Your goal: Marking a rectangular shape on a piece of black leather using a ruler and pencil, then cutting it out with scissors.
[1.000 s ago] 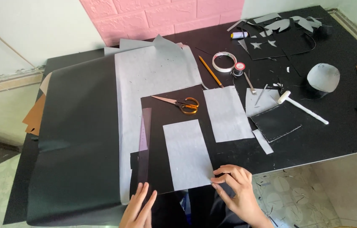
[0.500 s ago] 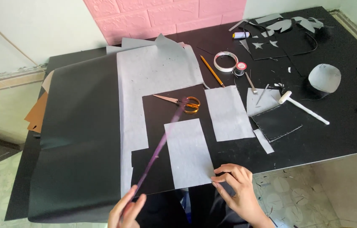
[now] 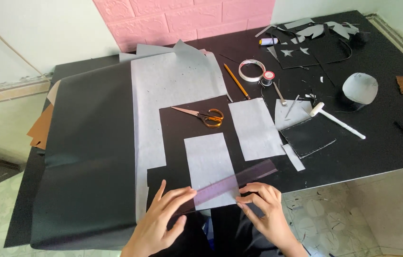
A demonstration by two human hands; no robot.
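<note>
my left hand [image 3: 161,223] lies spread and my right hand [image 3: 263,212] presses fingertips on the purple ruler [image 3: 232,183] across the grey paper [image 3: 208,162].

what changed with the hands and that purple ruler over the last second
The left hand took the translucent purple ruler, swung it from upright along the grey paper rectangle's left side, and laid it across the rectangle's lower edge. The right hand shifted from the rectangle's corner onto the ruler. Both hands now press it flat. The scissors, pencil and white mallet stayed put.
</note>
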